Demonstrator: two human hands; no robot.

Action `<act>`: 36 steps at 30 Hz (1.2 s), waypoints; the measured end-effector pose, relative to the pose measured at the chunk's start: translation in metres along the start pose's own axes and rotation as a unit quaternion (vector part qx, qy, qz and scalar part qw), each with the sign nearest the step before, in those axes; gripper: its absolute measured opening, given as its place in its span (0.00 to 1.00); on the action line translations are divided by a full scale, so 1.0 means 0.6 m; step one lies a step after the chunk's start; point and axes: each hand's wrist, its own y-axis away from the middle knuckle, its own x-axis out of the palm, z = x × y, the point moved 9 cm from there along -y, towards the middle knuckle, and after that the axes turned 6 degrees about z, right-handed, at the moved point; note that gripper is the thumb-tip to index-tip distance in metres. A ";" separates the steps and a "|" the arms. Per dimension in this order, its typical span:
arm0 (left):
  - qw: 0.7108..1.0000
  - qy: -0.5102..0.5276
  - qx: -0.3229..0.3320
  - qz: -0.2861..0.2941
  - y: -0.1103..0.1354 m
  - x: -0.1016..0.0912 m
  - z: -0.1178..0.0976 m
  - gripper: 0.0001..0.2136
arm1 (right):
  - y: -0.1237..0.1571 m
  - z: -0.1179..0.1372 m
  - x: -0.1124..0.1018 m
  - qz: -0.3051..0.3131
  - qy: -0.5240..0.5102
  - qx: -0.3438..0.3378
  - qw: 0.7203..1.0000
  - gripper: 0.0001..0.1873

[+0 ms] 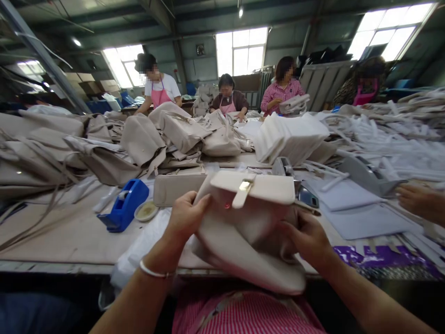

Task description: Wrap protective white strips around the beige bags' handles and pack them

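A beige handbag (239,236) with a flap and a gold-coloured clasp (245,185) is held up at the table's front edge. My left hand (187,215) grips its left side, thumb on the front and fingers behind. On the right side, my right hand (308,234) is closed on the bag's edge, its fingers partly hidden. The flap's strap hangs loose over the front, next to a small red spot. Behind the bag lies another flat beige piece (179,189).
A blue tape dispenser (127,204) and a small round dish (146,211) stand on the left. Beige bags (187,130) and white foam sheets (292,137) are piled behind. At right lie white sheets (361,208) and a grey dispenser (368,174), beside another person's hand (420,199). Several people work beyond.
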 end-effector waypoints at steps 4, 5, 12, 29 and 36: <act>0.994 0.053 -0.056 0.080 0.042 -0.015 0.020 0.22 | -0.047 -0.032 0.031 0.103 0.087 0.057 0.989 0.27; 0.991 0.060 -0.074 0.089 0.050 -0.011 0.041 0.23 | -0.050 -0.049 0.039 0.117 0.126 0.070 0.983 0.26; 0.987 -0.156 -0.026 0.021 0.041 -0.029 0.059 0.23 | 0.000 -0.016 -0.002 0.118 0.117 -0.017 0.986 0.19; 0.882 -0.309 0.193 0.298 -0.100 0.363 -0.104 0.09 | 0.100 0.070 0.015 0.239 0.197 -0.211 0.927 0.21; 0.946 -0.287 0.027 0.146 -0.219 0.328 -0.023 0.11 | 0.093 0.085 -0.028 0.213 0.095 -0.203 0.951 0.17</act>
